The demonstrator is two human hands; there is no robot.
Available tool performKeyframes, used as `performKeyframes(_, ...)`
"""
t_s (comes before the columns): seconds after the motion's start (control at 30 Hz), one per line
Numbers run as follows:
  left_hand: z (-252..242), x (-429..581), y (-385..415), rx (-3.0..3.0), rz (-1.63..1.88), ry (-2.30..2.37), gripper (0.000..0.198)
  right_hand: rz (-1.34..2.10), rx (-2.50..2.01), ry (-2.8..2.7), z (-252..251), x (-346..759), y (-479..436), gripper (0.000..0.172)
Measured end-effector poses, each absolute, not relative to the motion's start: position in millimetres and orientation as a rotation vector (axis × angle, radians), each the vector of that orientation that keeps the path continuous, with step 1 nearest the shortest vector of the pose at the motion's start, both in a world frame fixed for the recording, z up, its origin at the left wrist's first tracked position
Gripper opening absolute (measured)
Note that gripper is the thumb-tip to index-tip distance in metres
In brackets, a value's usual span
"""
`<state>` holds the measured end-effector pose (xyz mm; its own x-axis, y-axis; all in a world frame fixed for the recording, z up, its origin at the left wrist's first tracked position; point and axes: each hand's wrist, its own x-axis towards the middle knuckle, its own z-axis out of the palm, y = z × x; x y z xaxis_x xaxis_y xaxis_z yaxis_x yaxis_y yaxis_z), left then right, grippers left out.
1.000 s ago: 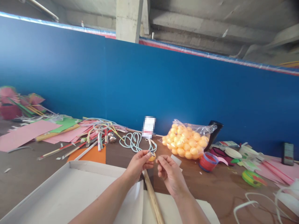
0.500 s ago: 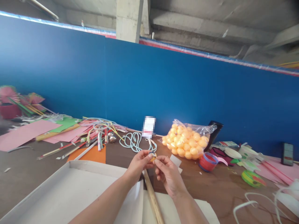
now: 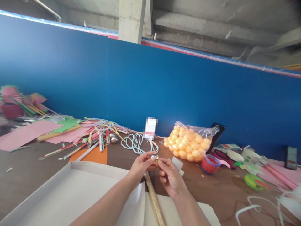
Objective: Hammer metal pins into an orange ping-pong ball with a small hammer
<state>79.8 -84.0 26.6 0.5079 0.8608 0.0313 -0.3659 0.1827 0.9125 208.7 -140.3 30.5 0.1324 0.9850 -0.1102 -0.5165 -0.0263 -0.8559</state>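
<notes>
Pinched between the thumb and fingers of my left hand (image 3: 140, 166) is a small shiny silver ball (image 3: 154, 157) with some orange or yellow at its lower side. My right hand (image 3: 172, 179) has its thumb and fingertips pressed together at the ball's right edge, and its other fingers are curled. What exactly the right fingertips grip is partly hidden. Below both hands a wooden stick (image 3: 154, 201) lies across the table. Two similar silver balls (image 3: 114, 138) rest to the left by a pile of coloured straws and tubes (image 3: 101, 128).
A shallow white tray (image 3: 101, 168) fills the front left. Behind the hands lie coiled pale-blue cord (image 3: 134, 142) and a clear bag of orange balls (image 3: 187, 142). To the right are a red tub (image 3: 210, 164), a green tape roll (image 3: 255, 182) and a phone (image 3: 291, 157). A blue panel (image 3: 164, 84) stands behind.
The right fingers have shifted slightly against the ball, and more of its silver top shows. The view has moved a little; the objects on the table stay put.
</notes>
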Motion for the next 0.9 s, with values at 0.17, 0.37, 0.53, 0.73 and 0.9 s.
performKeyframes(0.17,27.2,80.0,-84.4,1.059,0.939,0.583,0.04,1.355,-0.92,-0.678,29.2,208.8,-139.8,0.015)
performKeyframes(0.37,26.3,80.7,-84.1,1.051,0.957,0.578,0.039,1.369,-0.893,-0.688,26.8,208.5,-139.7,0.013)
performKeyframes(0.53,26.8,80.6,-84.1,1.042,0.958,0.586,0.039,1.381,-0.879,-0.668,26.3,208.1,-139.1,0.012)
performKeyframes(0.73,28.6,80.4,-84.9,1.039,0.962,0.582,0.039,1.373,-0.875,-0.664,27.0,206.9,-140.3,0.012)
performKeyframes(0.9,28.8,79.6,-85.6,1.033,0.959,0.574,0.039,1.375,-0.879,-0.657,26.5,207.0,-140.1,0.014)
